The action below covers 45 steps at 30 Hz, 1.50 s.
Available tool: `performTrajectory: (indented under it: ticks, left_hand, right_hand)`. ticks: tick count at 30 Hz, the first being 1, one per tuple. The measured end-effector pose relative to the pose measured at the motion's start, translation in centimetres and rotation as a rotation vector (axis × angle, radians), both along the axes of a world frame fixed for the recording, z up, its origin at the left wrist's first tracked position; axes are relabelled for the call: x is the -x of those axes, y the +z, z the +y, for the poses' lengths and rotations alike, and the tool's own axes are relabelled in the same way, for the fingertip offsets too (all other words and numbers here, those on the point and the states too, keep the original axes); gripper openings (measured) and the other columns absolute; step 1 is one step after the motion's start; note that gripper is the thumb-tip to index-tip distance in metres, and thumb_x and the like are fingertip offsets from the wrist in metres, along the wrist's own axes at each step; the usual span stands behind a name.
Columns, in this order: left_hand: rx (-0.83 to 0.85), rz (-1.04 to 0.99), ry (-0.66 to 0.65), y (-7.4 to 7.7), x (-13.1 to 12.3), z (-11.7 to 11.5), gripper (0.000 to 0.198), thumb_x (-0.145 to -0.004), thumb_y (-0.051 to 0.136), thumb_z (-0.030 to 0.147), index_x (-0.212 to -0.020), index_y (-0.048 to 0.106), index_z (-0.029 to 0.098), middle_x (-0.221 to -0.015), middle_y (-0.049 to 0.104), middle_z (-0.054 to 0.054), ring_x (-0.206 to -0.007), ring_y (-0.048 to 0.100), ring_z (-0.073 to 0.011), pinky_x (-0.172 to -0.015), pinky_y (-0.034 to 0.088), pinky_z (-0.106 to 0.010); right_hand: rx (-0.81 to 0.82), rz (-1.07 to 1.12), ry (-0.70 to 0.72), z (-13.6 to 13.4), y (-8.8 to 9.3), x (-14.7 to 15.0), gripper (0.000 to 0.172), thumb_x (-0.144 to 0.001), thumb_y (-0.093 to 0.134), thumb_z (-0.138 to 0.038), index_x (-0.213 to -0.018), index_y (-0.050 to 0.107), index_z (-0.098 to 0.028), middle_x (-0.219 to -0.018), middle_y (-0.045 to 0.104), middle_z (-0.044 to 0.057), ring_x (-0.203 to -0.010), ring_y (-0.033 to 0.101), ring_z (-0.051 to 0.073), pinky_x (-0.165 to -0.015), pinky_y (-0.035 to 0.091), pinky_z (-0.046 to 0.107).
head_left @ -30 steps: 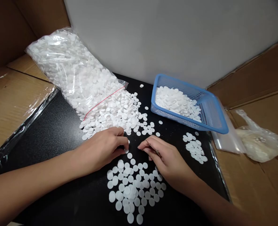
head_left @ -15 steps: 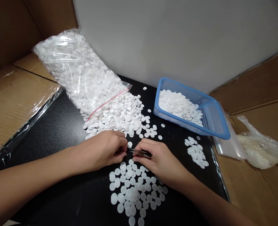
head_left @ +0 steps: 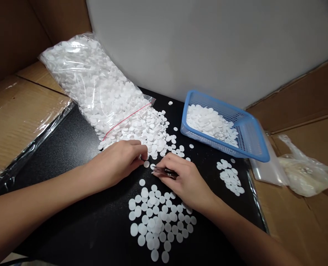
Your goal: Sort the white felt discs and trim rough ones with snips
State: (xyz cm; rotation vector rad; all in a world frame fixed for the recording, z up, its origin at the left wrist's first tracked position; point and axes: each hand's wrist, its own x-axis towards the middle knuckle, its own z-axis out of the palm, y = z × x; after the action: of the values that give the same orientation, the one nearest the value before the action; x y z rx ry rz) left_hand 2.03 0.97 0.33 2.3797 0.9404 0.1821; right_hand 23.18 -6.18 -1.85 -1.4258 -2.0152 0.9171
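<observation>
My left hand point(head_left: 122, 160) is closed at the near edge of a heap of white discs point(head_left: 149, 133), its fingertips beside a single disc point(head_left: 146, 164). Whether something is pinched in it is too small to tell. To its right, my right hand point(head_left: 182, 177) grips small dark metal snips point(head_left: 165, 172), their tip pointing left near another disc. Many flat white discs point(head_left: 161, 221) lie spread on the black tabletop nearer to me. The heap spills from the mouth of a clear bag point(head_left: 94, 85) with a red seal line.
A blue basket point(head_left: 227, 142) partly filled with white discs stands at the back right. Nearer is a small cluster of discs point(head_left: 232, 179). Clear plastic bags point(head_left: 305, 171) lie on cardboard at the right. A grey wall rises behind.
My left hand has moved up and slightly left, toward the heap. A disc now lies by itself below the hands, above the near group. My right hand has shifted slightly up with the snips.
</observation>
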Motion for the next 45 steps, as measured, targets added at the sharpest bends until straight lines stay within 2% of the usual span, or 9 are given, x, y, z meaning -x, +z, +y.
performTrajectory:
  ticks: [5,13,18,23,29,32,37,41,45]
  left_hand:
    - [-0.086,0.077,0.014,-0.4,-0.3,-0.4,0.007,-0.090,0.062,0.022,-0.087,0.066,0.018,-0.088,0.065,-0.001,-0.059,0.052,-0.0104,-0.055,0.033,-0.024]
    - [-0.051,0.062,0.023,-0.6,-0.6,-0.6,0.006,-0.088,0.063,0.016,-0.084,0.065,0.019,-0.086,0.064,0.000,-0.063,0.054,-0.0124,-0.058,0.033,-0.025]
    - [-0.006,0.047,0.004,-0.5,-0.5,-0.5,0.008,-0.086,0.061,0.012,-0.082,0.062,0.018,-0.084,0.063,0.000,-0.065,0.055,-0.0134,-0.058,0.033,-0.025]
    - [-0.035,0.024,-0.132,-0.3,-0.1,-0.1,0.012,-0.087,0.057,0.009,-0.081,0.060,0.018,-0.082,0.061,0.000,-0.068,0.056,-0.0140,-0.058,0.033,-0.025]
    - [0.093,-0.001,-0.237,-0.3,0.6,0.9,0.021,-0.085,0.056,0.003,-0.077,0.068,0.018,-0.080,0.063,0.001,-0.068,0.059,-0.0116,-0.061,0.037,-0.023]
    - [0.099,-0.041,-0.175,-0.4,0.6,1.3,0.022,-0.086,0.052,0.004,-0.080,0.068,0.018,-0.083,0.065,0.000,-0.073,0.060,-0.0128,-0.065,0.041,-0.023]
    - [0.118,-0.162,0.064,-0.3,0.4,1.4,0.013,-0.086,0.054,0.010,-0.080,0.063,0.018,-0.081,0.068,0.001,-0.074,0.062,-0.0137,-0.065,0.043,-0.023]
    - [0.230,-0.199,0.105,0.0,0.4,1.1,0.013,-0.085,0.054,0.009,-0.081,0.063,0.018,-0.079,0.069,0.002,-0.072,0.063,-0.0132,-0.064,0.044,-0.022]
    - [0.315,-0.128,0.042,0.2,0.4,0.6,0.017,-0.087,0.053,0.008,-0.083,0.065,0.018,-0.079,0.069,0.002,-0.071,0.062,-0.0133,-0.063,0.042,-0.022]
  right_hand:
    - [0.255,-0.132,-0.026,0.0,1.3,-0.5,0.024,-0.089,0.068,-0.025,-0.068,0.058,-0.021,-0.063,0.058,-0.005,-0.054,0.049,0.012,-0.049,0.036,0.024]
    - [-0.050,-0.088,-0.048,0.6,-0.2,0.3,0.017,-0.089,0.057,-0.007,-0.087,0.063,-0.022,-0.085,0.064,0.001,-0.074,0.060,0.015,-0.065,0.047,0.027]
    - [-0.030,-0.083,-0.040,0.7,-0.6,0.5,0.017,-0.090,0.056,-0.007,-0.089,0.065,-0.022,-0.086,0.063,0.001,-0.075,0.062,0.015,-0.064,0.047,0.026]
    - [-0.001,-0.049,-0.061,0.8,-0.3,0.3,0.015,-0.085,0.062,-0.007,-0.080,0.060,-0.021,-0.083,0.062,-0.001,-0.072,0.059,0.014,-0.060,0.044,0.024]
    - [0.005,-0.096,-0.036,0.8,-0.2,0.3,0.014,-0.086,0.061,-0.007,-0.082,0.061,-0.021,-0.084,0.061,-0.001,-0.072,0.058,0.013,-0.061,0.042,0.025]
    - [0.001,-0.097,-0.010,0.7,-0.2,0.2,0.014,-0.085,0.061,-0.007,-0.080,0.059,-0.021,-0.084,0.059,-0.001,-0.071,0.057,0.013,-0.062,0.042,0.025]
    - [-0.052,-0.122,0.069,0.0,0.0,-0.3,0.019,-0.081,0.058,-0.003,-0.082,0.055,-0.021,-0.087,0.056,-0.001,-0.070,0.055,0.013,-0.062,0.043,0.025]
    - [0.021,-0.087,0.215,-0.3,0.8,-1.4,0.022,-0.080,0.057,0.000,-0.084,0.058,-0.022,-0.090,0.060,0.000,-0.074,0.058,0.013,-0.065,0.045,0.025]
    - [-0.014,0.003,0.031,0.1,1.6,-2.5,0.018,-0.090,0.054,-0.007,-0.092,0.063,-0.022,-0.088,0.066,0.001,-0.080,0.063,0.015,-0.070,0.048,0.026]
